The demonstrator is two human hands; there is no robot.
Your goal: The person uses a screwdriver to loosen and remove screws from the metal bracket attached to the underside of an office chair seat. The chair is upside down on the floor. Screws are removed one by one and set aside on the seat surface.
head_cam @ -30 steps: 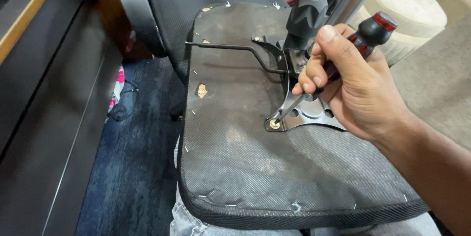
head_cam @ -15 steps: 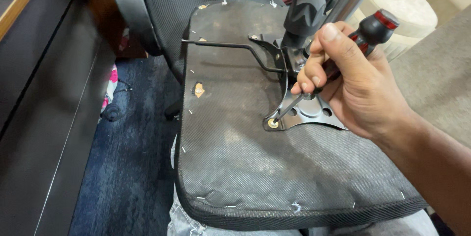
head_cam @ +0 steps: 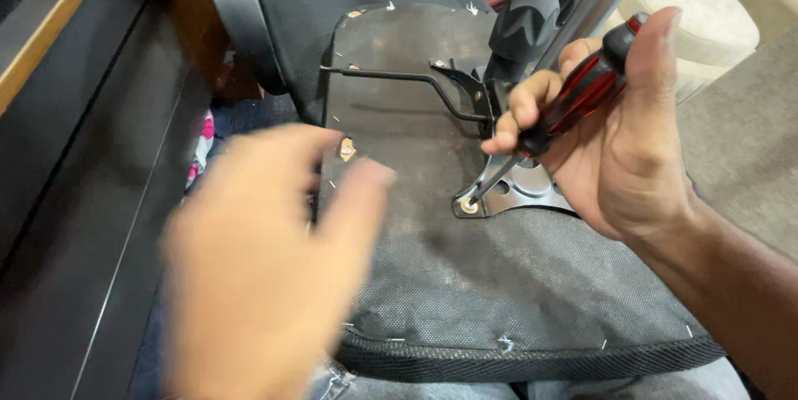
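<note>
Your right hand (head_cam: 619, 151) was clamped on the red-and-black screwdriver (head_cam: 573, 101), its shaft slanting toward seven o'clock onto the screw (head_cam: 470, 206) in the seat's underside, while your blurred, open left hand (head_cam: 266, 259) hovered at nine o'clock.

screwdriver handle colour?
Red and black screwdriver, gripped in the right hand; head view shows it.
</note>
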